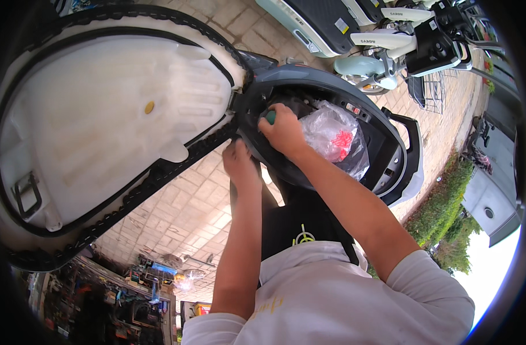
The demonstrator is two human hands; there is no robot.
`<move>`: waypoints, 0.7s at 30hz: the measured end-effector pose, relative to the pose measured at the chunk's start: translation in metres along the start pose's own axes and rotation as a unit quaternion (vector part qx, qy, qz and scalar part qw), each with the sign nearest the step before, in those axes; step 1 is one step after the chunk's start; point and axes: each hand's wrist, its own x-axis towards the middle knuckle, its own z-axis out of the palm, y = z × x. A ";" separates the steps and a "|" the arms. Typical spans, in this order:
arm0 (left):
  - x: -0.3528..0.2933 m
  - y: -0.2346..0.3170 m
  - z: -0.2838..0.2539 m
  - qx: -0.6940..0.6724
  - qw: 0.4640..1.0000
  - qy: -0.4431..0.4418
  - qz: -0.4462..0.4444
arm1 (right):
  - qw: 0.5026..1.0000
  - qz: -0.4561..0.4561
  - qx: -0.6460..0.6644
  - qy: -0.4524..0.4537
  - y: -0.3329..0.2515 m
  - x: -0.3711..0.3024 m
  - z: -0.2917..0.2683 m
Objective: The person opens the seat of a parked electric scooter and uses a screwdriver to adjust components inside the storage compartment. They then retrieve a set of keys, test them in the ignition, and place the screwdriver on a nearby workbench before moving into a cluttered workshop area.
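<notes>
Green piece [271, 117]: one, rounded at the visible end, the rest covered by fingers; located over the far-left part of the bin [309, 75], in from the rim. Long axis: cannot be told, too little shows.

Right hand [283, 131]: nearer of the two, in contact; fingers curled around the green piece, which shows at the hand's left side, between thumb and fingers. Forearm crosses the near rim, slanting in from near right.

Left hand [240, 164]: outside the bin, by its left end; green piece lies far and to the right of it, across the rim. Fingers partly bent, blurred; whether anything is held, or the rim touched, cannot be told.

Clear bag [326, 123]: crumpled, in the bin, immediately right of the right hand; red patch [342, 142] on its near side.

Seat [130, 115]: swung up to the left, pale underside showing; joined to the bin's left end at the hinge [236, 102].

Paving [188, 204]: light blocks, below the seat's near edge.
</notes>
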 end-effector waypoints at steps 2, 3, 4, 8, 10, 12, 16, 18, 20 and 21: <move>-0.001 -0.007 -0.005 -0.152 0.987 0.039 -0.018 | 1.000 -0.009 -0.012 -0.009 -0.005 0.001 0.003; 0.009 -0.013 0.001 -0.070 0.996 -0.006 -0.056 | 1.000 -0.016 -0.017 -0.010 -0.007 0.002 0.003; 0.028 -0.018 0.016 -0.001 0.994 -0.039 -0.099 | 0.999 0.008 -0.026 -0.022 -0.009 0.003 0.003; 0.055 -0.048 0.038 0.066 0.995 -0.019 -0.075 | 0.999 0.016 -0.036 -0.021 -0.016 0.007 -0.003; 0.058 -0.057 0.035 0.091 0.992 0.008 -0.089 | 0.995 0.026 -0.070 -0.062 -0.022 0.008 -0.007; 0.057 -0.063 0.029 0.106 0.993 -0.033 -0.046 | 0.988 0.027 -0.115 -0.097 -0.030 0.013 -0.014; 0.062 -0.070 0.027 0.159 0.986 -0.022 0.037 | 0.945 -0.047 -0.252 -0.202 -0.052 0.039 -0.032; 0.066 -0.074 0.026 0.181 0.983 -0.021 0.031 | 0.896 -0.120 -0.335 -0.267 -0.063 0.055 -0.038; 0.067 -0.076 0.023 0.197 0.980 -0.029 0.028 | 0.827 -0.179 -0.415 -0.333 -0.073 0.071 -0.041; 0.067 -0.076 0.021 0.186 0.981 -0.043 0.028 | 0.790 -0.206 -0.449 -0.362 -0.078 0.077 -0.041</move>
